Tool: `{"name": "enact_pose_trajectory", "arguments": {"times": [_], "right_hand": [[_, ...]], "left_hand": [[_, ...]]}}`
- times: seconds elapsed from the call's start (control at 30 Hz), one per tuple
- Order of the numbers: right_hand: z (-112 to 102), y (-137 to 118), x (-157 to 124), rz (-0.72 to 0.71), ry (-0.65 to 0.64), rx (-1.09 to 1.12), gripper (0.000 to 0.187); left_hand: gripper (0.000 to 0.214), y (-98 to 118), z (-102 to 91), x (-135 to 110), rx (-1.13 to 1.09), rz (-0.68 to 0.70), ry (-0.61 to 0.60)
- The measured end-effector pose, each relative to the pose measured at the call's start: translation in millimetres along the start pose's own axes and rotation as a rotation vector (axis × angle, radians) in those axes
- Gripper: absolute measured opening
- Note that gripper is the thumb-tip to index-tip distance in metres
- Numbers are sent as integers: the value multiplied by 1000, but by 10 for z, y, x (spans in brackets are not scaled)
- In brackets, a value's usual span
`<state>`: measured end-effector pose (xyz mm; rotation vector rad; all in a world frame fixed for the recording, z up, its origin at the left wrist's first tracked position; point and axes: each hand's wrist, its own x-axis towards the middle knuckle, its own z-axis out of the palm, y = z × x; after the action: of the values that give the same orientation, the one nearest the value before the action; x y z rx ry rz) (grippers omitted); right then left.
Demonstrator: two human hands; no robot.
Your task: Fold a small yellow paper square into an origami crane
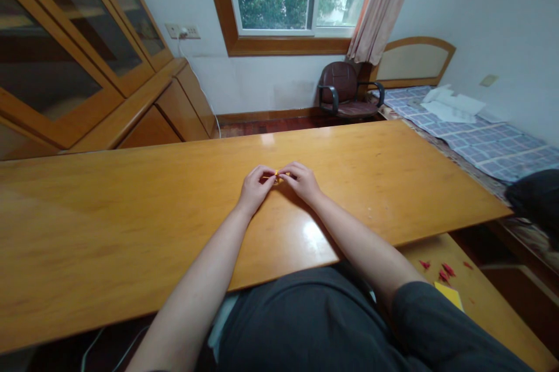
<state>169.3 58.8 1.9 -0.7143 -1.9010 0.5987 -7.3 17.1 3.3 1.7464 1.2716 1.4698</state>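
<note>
Both hands meet over the middle of the wooden table [131, 209]. A small yellow piece [276, 173], possibly folded paper, shows between the fingertips; most of it is hidden and its exact kind I cannot make out. My left hand [255, 187] pinches it from the left, thumb and index finger together. From the right, my right hand [303, 181] pinches the same piece, its fingertips almost touching those of the left.
On a lower surface at right lie several small red pieces [446, 272] and a yellow sheet [449, 295]. A brown armchair [343, 89] stands beyond the table by the window. The bed [471, 133] is at right, a glass-door cabinet [100, 69] at left.
</note>
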Motion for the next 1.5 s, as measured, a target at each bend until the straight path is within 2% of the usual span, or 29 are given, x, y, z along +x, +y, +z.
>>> {"name": "enact_pose_trajectory", "arguments": {"times": [0.33, 0.53, 0.77, 1.13, 1.3, 1.5], "right_hand": [[6, 35, 4, 69, 28, 35, 10], [-12, 5, 27, 120, 13, 23, 11], [-18, -3, 21, 121, 31, 55, 13], [-9, 5, 19, 96, 17, 72, 13], [7, 38, 6, 96, 15, 95, 9], [10, 42, 9, 74, 16, 86, 8]], "left_hand": [[9, -27, -7, 6, 81, 49, 20], [9, -24, -2, 6, 76, 30, 18], [16, -27, -16, 14, 53, -1, 13], [12, 29, -39, 13, 175, 79, 58], [10, 35, -27, 14, 175, 12, 63], [16, -24, 7, 24, 55, -73, 81]]}}
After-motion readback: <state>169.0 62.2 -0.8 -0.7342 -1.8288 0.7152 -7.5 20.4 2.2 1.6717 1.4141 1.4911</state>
